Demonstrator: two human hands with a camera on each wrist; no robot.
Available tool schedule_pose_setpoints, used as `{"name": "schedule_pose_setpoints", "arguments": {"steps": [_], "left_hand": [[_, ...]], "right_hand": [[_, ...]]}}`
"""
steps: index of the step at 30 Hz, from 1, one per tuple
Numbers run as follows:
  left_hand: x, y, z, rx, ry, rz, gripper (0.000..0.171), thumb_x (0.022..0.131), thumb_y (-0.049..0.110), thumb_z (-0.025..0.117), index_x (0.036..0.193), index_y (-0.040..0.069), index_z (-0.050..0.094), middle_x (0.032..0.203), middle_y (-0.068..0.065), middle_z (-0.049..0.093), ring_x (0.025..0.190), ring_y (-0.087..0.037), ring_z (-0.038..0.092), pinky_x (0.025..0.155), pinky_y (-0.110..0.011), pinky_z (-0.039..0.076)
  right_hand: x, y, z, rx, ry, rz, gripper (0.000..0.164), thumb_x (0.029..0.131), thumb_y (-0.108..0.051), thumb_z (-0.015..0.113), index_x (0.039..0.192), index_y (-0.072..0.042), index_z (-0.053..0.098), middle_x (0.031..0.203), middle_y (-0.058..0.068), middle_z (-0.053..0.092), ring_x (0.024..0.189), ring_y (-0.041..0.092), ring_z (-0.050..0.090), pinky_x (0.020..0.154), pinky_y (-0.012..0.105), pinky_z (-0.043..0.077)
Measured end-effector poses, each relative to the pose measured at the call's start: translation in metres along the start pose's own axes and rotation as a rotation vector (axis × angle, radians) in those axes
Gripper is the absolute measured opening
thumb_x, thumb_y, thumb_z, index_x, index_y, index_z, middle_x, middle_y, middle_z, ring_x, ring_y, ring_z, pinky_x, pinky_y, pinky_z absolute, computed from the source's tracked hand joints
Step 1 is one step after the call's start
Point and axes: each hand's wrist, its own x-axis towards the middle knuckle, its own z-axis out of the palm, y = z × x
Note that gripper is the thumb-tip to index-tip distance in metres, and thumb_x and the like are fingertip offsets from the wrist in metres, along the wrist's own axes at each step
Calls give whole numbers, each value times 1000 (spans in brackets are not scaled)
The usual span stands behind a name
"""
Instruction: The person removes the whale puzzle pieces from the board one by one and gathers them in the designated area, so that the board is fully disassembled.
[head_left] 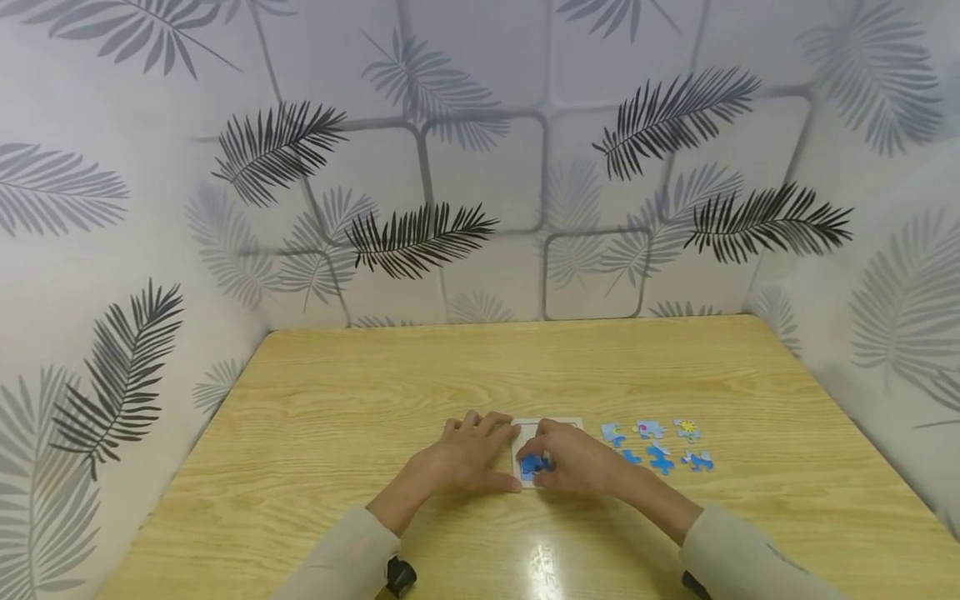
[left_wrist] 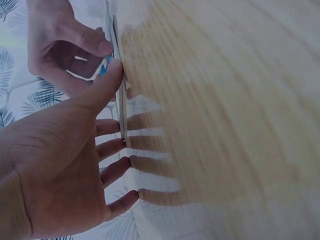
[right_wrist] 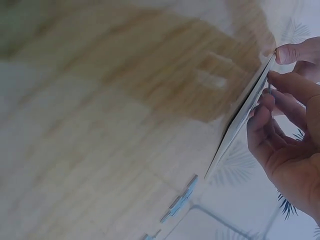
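A thin white puzzle board (head_left: pixel 525 432) lies flat on the table between the two hands. My left hand (head_left: pixel 472 454) is spread at its left side, thumb and fingertips touching the board's edge and the tabletop. My right hand (head_left: pixel 581 458) reaches over the board and pinches a small blue puzzle piece (right_wrist: pixel 270 86) between thumb and fingers, close to the board surface. Blue puzzle (head_left: pixel 529 468) shows in the board's near left part, partly covered by the right hand. Whether the pinched piece touches its neighbours I cannot tell.
Several loose puzzle pieces lie in two rows right of the board, among them a yellow sun piece (head_left: pixel 687 428), a pale piece with a pink mark (head_left: pixel 649 429) and a blue piece (head_left: pixel 661 461). A leaf-patterned wall covering (head_left: pixel 480 275) stands behind the wooden table (head_left: pixel 337 392).
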Motion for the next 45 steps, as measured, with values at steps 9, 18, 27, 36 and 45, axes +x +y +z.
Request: {"name": "schedule_pose_setpoints", "arguments": {"steps": [9,18,27,36,45], "left_hand": [[1,3,1,8,2,-22,85,95,65,63,163,21,36,168,-2,29,145,-31,34,113,-56,31],[1,0,1,-8,9,-10,85,96,61,64,163,18,34,169,-4,27,148,-34,31,116,-58,28],[1,-1,2,-22,9,-2,86,96,61,64,163,17,34,169,-5,27,148,-35,31,115,-59,28],[0,-1,-1,-20,0,-10,86,96,63,62,164,20,33,169,-2,27,148,-32,30,115,-57,28],[0,0,-1,-24,8,-7,85,96,62,64,163,19,35,168,-3,29,146,-33,32,115,-57,29]], "right_hand": [[-27,12,-13,38,99,26,24,87,-7,81,108,-13,73,99,-1,70,63,1,49,59,22,47],[-79,44,-31,119,195,-74,22,86,-4,82,99,-16,70,84,-5,67,59,-4,43,72,17,49],[-110,64,-30,43,194,-125,30,80,-1,87,95,-20,69,86,-10,65,62,-8,41,73,12,46],[-115,66,-31,72,131,-104,28,82,-5,87,94,-21,67,95,-7,60,69,0,46,59,20,45],[-101,53,-40,144,133,-142,22,87,-9,84,100,-18,70,97,-2,69,70,0,56,80,18,51]]}}
